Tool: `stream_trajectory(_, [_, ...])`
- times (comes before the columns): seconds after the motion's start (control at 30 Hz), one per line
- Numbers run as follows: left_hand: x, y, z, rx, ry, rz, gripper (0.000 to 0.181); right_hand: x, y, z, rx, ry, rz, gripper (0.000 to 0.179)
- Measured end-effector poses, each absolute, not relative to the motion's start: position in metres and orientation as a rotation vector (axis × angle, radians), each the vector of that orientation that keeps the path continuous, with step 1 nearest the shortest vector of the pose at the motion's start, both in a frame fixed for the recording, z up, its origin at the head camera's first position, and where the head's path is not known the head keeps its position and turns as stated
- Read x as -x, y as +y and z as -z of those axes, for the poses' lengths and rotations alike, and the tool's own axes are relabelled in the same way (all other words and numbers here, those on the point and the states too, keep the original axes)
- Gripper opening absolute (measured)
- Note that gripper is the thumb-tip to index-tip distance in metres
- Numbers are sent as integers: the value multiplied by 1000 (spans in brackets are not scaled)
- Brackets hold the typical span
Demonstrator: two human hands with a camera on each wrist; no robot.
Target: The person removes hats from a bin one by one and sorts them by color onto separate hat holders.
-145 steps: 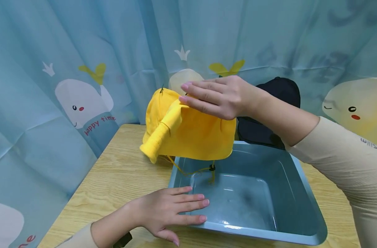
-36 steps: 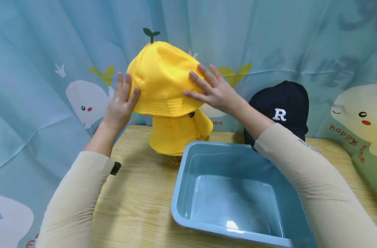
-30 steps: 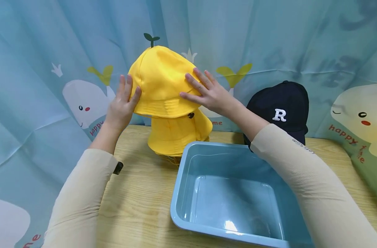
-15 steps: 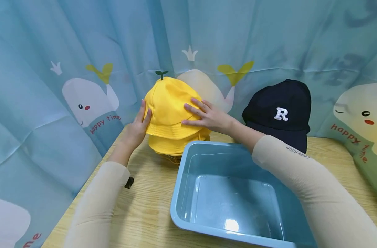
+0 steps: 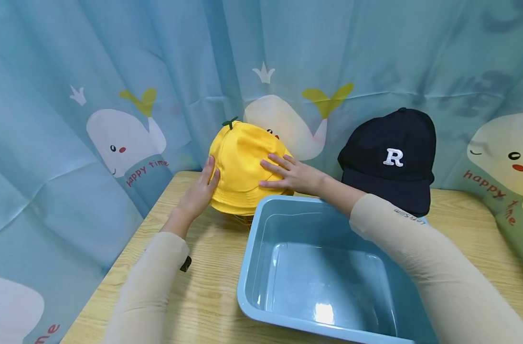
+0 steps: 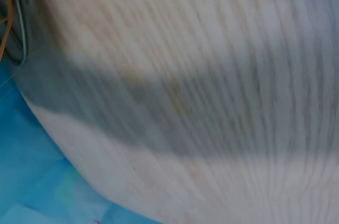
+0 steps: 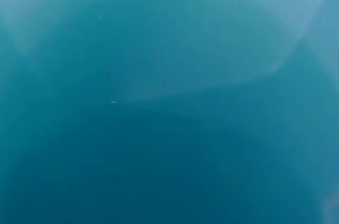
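A yellow bucket hat [image 5: 241, 160] with a small green sprout on its crown stands at the back of the table, left of the tub. It sits low over another yellow hat, which is now nearly all hidden. My left hand [image 5: 197, 195] touches its left side with the fingers extended. On the right side of the crown, my right hand [image 5: 294, 176] rests with spread, fairly straight fingers. Neither hand shows in the wrist views. Thin wire-like lines [image 6: 20, 23] show at the upper left of the left wrist view.
A blue plastic tub [image 5: 247, 267] stands in front of the hats, under my right forearm. Behind it on the right is a black cap [image 5: 388, 162] with a white R. The wooden table [image 5: 209, 277] backs onto a blue patterned curtain [image 5: 184, 57].
Both hands have brought the sprout-topped hat down over the lower yellow hat, covering it. Earlier, the right hand was at the lower hat and the left hand at the tub's rim.
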State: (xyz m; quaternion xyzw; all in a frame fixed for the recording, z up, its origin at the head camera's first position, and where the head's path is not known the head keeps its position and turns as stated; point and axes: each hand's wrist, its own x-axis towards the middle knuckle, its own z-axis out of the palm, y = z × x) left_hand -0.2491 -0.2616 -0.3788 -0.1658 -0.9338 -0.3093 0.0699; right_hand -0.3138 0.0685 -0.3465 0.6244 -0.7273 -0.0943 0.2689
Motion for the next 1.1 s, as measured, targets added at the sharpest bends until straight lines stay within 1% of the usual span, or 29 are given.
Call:
stream_trajectory(0.07, [248,-262,380,467,-2831,952,66,313,69,346,-1708,-2000,251,116])
stream_trajectory(0.1, [247,-261,378,366,-2862,1011,68,312,69,345,-1719,-2026,248,113])
stream_trajectory(0.17, [244,-262,377,396,-2857,970,63,310,69,342,-1730,-2058,266,102])
stream_trajectory(0.23, [242,-268,378,607,-2781,769,59,308,69,338,-1740,-2102,302,88])
stream_trajectory(0.27, [240,-271,377,707,-2725,671,63,306,70,335,-1743,-2124,318,81])
stream_trajectory(0.33, [236,-279,375,868,-2594,498,82,304,73,328,-1738,-2150,375,71])
stream_trajectory(0.4, [232,-287,372,983,-2475,335,94,302,75,319,-1741,-2166,430,69])
stream_trajectory(0.43, [229,-291,368,1000,-2493,341,97,301,75,314,-1748,-2166,439,68])
stream_trajectory(0.47, [227,-294,364,1025,-2490,327,95,299,75,308,-1759,-2168,450,68])
stream_trajectory(0.57, [224,-301,351,1050,-2496,209,73,295,77,292,-1803,-2184,449,68])
stream_trajectory(0.63, [223,-300,341,1048,-2504,140,65,292,80,282,-1806,-2188,442,67])
stream_trajectory(0.87, [228,-270,300,1001,-2475,35,80,276,88,248,-1694,-2292,391,70])
stream_trajectory(1.0, [223,-250,281,850,-2504,0,90,261,85,232,-1627,-2328,417,68])
stream_trajectory(1.1, [214,-234,269,708,-2607,21,92,247,84,221,-1586,-2426,386,73])
